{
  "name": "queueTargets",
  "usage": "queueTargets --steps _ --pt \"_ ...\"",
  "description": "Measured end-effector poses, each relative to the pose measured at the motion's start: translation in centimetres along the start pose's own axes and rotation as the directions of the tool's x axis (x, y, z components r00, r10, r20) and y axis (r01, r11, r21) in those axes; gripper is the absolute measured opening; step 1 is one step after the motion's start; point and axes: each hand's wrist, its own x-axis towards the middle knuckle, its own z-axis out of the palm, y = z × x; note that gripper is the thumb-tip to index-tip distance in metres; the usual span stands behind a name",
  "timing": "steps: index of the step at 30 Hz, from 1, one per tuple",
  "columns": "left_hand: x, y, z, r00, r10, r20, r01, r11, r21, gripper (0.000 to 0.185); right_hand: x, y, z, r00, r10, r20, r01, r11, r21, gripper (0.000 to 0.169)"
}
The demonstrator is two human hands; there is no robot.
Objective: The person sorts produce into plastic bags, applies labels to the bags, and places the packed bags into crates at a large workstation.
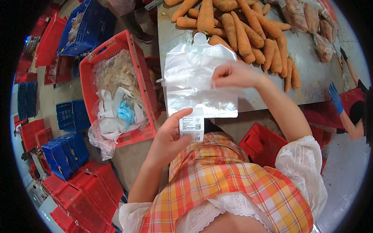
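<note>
My left hand [170,138] holds a strip of printed white labels [191,125] between thumb and fingers, just off the table's near edge. A stack of clear plastic bags [189,70] lies flat at the table's left corner, with a rounded tab at its far end. My right hand [228,75] is over the right part of the bags, blurred, its fingers curled; whether it pinches anything is unclear. Behind the bags lies a pile of carrots [242,35] on the metal table [314,84].
Left of the table stands a red crate [148,102] with crumpled plastic and label backing. Bagged produce [314,26] lies at the far right. A co-worker's blue-gloved hand [336,99] is at the right. Red and blue crates [67,154] stand at the left.
</note>
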Motion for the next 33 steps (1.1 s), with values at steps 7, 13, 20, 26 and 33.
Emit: queueTargets --steps 7,13,20,26,33 --pt "2.7 -0.3 -0.1 0.991 -0.088 -0.099 0.071 0.985 -0.16 0.043 -1.1 -1.4 -4.2 0.105 -0.296 -0.949 0.463 0.859 -0.217 0.019" --pt "4.9 0.3 1.3 0.988 -0.038 -0.152 0.018 0.991 -0.13 0.035 -2.8 -0.1 4.7 0.97 -0.141 -0.198 0.176 0.969 0.173 0.02" --pt "6.7 -1.6 1.2 0.978 -0.011 -0.207 0.017 0.999 0.03 0.022 -2.8 2.5 6.8 0.989 -0.026 -0.147 0.121 0.72 0.684 0.025" --pt "8.1 -3.0 1.4 0.983 0.026 -0.18 0.052 0.908 0.416 0.011 -3.2 2.9 7.2 0.996 -0.033 -0.088 0.08 0.793 0.604 0.022" --pt "9.1 -2.8 2.2 0.981 -0.022 -0.191 0.115 0.862 0.494 0.013 -1.7 5.7 8.1 0.993 0.007 -0.122 0.088 0.647 0.757 0.022"
